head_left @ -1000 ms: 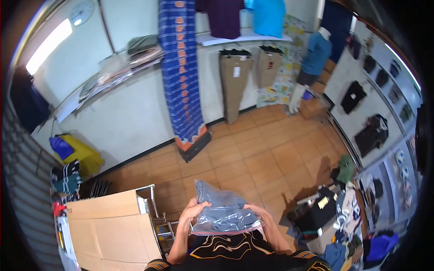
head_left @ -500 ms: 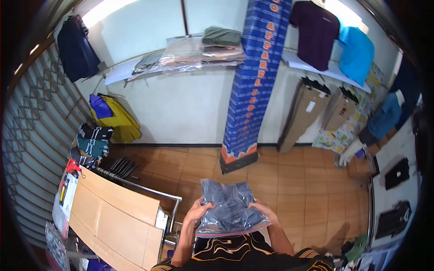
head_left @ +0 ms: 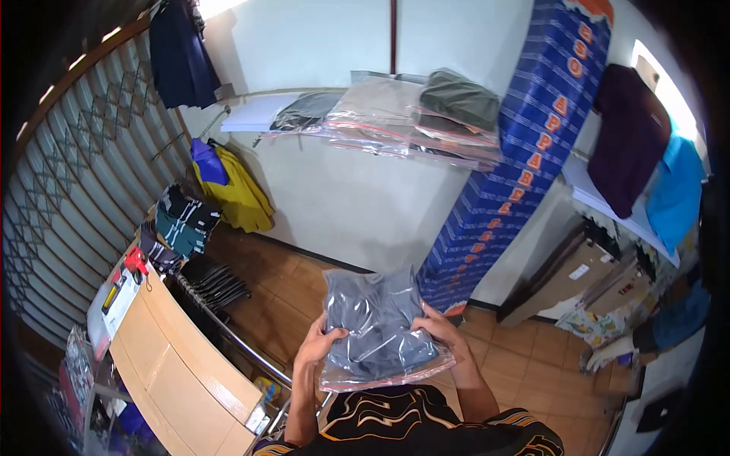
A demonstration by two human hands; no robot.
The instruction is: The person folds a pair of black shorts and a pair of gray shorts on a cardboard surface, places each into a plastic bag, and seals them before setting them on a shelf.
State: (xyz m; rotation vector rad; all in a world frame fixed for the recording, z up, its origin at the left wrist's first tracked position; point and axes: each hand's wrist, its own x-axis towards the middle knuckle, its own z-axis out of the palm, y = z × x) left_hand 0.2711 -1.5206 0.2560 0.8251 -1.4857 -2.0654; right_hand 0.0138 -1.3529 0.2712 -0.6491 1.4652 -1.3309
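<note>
A clear plastic bag with folded grey-blue clothing (head_left: 380, 323) inside is held in front of my body, its reddish seal edge toward me. My left hand (head_left: 318, 341) grips the bag's left side, thumb on top and the other fingers partly hidden beneath. On the right side my right hand (head_left: 439, 327) clasps it the same way. Both hands touch only this bag, which hangs above the tiled floor.
A wall shelf ahead bears bagged garments (head_left: 372, 110). Right of it stands a blue lettered pillar (head_left: 517, 152). At the left are a tan-topped table (head_left: 179, 357) and a metal rail (head_left: 228, 334) with black hangers. Shirts and trousers hang at the right.
The view has turned and moved nearer the shelf, which now appears larger, with the pillar farther right and tilted. The bag is still between both hands and slightly higher in view.
</note>
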